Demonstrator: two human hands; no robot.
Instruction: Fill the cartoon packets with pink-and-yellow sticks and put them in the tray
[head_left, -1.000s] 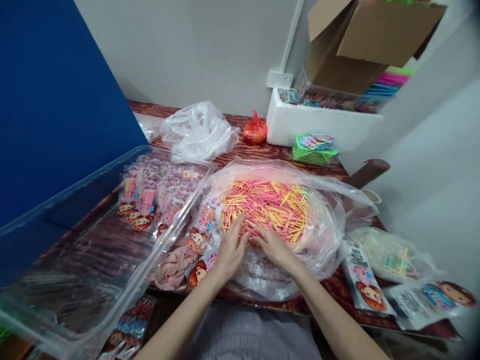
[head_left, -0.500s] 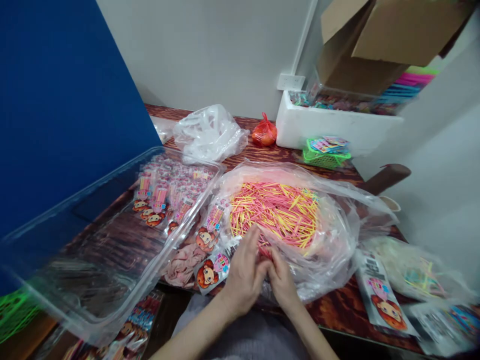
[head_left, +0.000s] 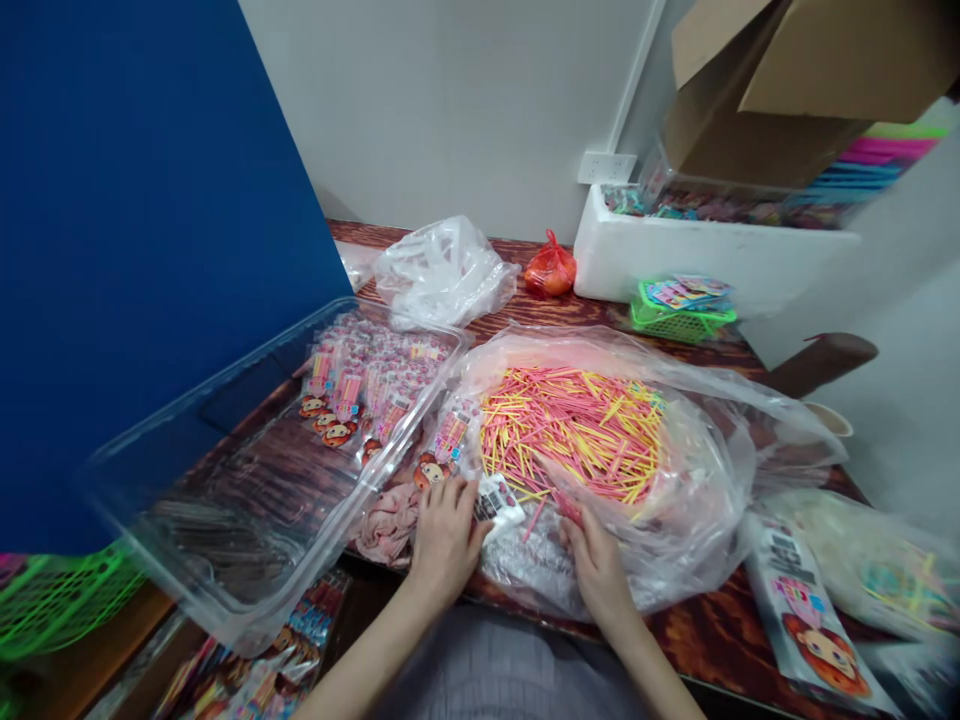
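My left hand point(head_left: 444, 540) lies palm down at the left edge of the big plastic bag, thumb apart from the fingers. It covers most of a printed packet point(head_left: 498, 500), whose white barcode end shows beyond the thumb. Above the fingertips lies another packet point(head_left: 431, 470) with a red-haired cartoon head. In my right hand point(head_left: 598, 560), a small bundle of pink sticks point(head_left: 568, 505) is pinched between thumb and fingers. Behind it, the clear plastic bag point(head_left: 697, 480) stands wide open, heaped with loose pink and yellow sticks point(head_left: 574, 425). One pink stick point(head_left: 534, 520) lies on the bag's front fold.
To the left, a clear plastic bin point(head_left: 262, 590) holds many filled packets point(head_left: 367, 375). A pink cloth point(head_left: 386, 525) sits beside it. At right lie a stack of flat packets point(head_left: 817, 620) and another bag point(head_left: 892, 560). A green basket point(head_left: 682, 318) and foam box point(head_left: 712, 255) stand behind.
My hands, together before at the bag's front, have parted. The left moved left and down onto the printed packet; the right moved slightly right with the pink sticks. The view has shifted left.
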